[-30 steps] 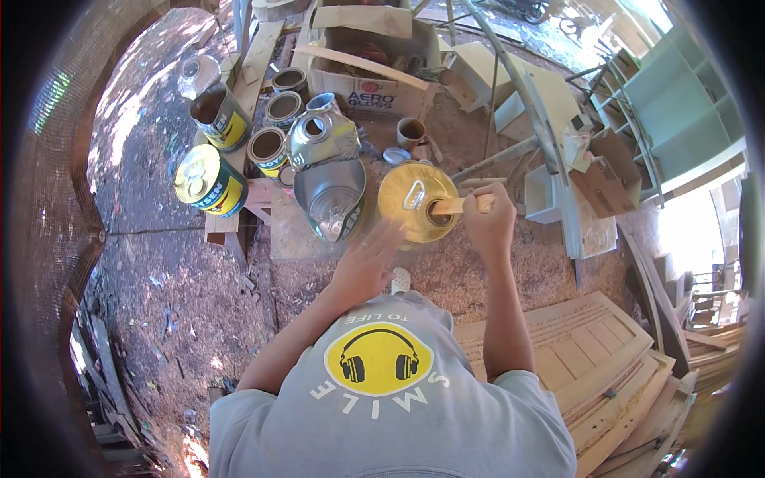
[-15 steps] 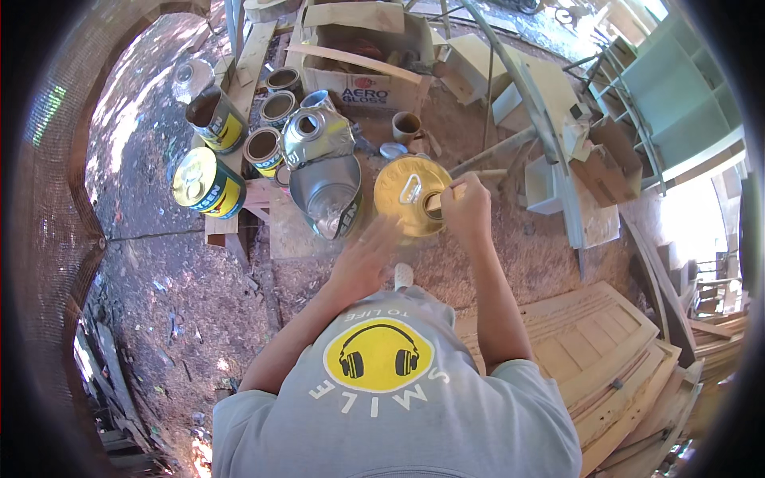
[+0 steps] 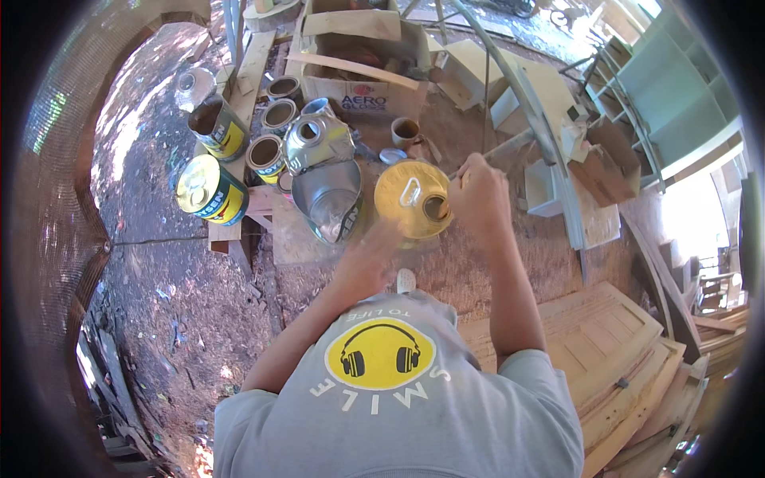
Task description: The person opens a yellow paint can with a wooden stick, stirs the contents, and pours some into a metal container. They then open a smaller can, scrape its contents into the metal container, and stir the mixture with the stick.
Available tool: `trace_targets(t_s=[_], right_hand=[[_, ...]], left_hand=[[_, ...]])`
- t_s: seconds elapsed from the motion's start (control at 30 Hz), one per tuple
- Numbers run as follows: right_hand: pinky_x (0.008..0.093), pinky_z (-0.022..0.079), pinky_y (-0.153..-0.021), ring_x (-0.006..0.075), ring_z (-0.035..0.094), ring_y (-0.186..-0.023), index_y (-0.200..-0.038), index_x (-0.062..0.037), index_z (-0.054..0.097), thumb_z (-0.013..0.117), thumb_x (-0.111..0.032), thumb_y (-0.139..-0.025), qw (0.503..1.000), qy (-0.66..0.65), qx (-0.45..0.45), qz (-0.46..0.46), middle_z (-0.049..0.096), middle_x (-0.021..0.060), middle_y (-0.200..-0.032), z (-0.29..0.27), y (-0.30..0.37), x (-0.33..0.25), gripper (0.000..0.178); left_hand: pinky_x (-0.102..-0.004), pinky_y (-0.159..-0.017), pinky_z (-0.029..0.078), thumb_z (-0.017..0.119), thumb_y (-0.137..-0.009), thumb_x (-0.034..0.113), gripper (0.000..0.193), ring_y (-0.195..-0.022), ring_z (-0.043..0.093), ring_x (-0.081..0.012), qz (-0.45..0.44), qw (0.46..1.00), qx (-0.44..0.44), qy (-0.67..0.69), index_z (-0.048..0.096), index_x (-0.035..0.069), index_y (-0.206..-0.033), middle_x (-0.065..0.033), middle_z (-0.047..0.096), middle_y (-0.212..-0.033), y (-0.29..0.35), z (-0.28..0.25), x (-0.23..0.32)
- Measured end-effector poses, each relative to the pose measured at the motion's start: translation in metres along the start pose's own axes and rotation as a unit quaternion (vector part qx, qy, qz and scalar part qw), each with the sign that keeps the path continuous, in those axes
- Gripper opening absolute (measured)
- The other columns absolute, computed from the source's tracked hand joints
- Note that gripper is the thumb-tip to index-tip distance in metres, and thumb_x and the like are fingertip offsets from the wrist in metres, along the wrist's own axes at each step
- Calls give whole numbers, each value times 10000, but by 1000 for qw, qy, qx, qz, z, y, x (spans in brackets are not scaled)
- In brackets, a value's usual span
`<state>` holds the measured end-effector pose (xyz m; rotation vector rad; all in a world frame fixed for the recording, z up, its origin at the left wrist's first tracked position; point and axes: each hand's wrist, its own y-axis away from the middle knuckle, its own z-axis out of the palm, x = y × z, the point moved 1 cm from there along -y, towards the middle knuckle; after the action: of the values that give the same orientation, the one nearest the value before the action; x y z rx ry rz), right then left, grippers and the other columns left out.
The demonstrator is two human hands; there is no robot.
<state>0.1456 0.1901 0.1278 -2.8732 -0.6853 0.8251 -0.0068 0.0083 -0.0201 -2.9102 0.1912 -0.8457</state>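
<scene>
A large metal can with a gold top (image 3: 396, 199) stands on the ground in front of me, with a wire handle and a round opening in its lid. My right hand (image 3: 483, 195) is closed just right of that opening. Its fingers are round a thin wooden stick, which they mostly hide. My left hand (image 3: 368, 253) is smeared by motion at the can's near left edge. Its fingers look stretched towards the can, and I see nothing in them; whether they touch it, I cannot tell. Left of the can sits a cut-open silver container (image 3: 325, 199) with dark insides.
Several paint cans, among them a yellow-and-teal one (image 3: 211, 191), stand on planks at the left. A brown mug (image 3: 405, 130) and a round lid (image 3: 392, 156) lie beyond the gold can. A cardboard box (image 3: 362, 92) stands behind. Wooden door panels (image 3: 586, 342) lie at the right.
My right hand has moved right and slightly up, away from the can's opening; the stick that showed in the opening is now mostly hidden. My left hand stays near the can, blurred.
</scene>
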Motion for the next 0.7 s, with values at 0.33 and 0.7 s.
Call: trace_targets(t_s=[0.33,0.7], right_hand=[[351,537,-633,178,679,-665,-871,0,648,688,-95,-863,995,-73,64,-5,648,94,-696,-101,13,-28,104],[294,498,-556,114,621,-567,-858,-16,631,673,-57,-876,979,-173,79,74,632,47,-683,-136,26,-33,61]], left_hand=[[-480,-1269,278,817,-806,213,963,-1607,240,-314,3,1000,-7,8,338,65,-1628,-106,297,-1724,-2,-5,2],[-488,-1276,266,803,-843,233,952,-1608,239,-298,-12,1000,-24,-5,311,87,-1644,-91,276,-1735,-2,-8,2]])
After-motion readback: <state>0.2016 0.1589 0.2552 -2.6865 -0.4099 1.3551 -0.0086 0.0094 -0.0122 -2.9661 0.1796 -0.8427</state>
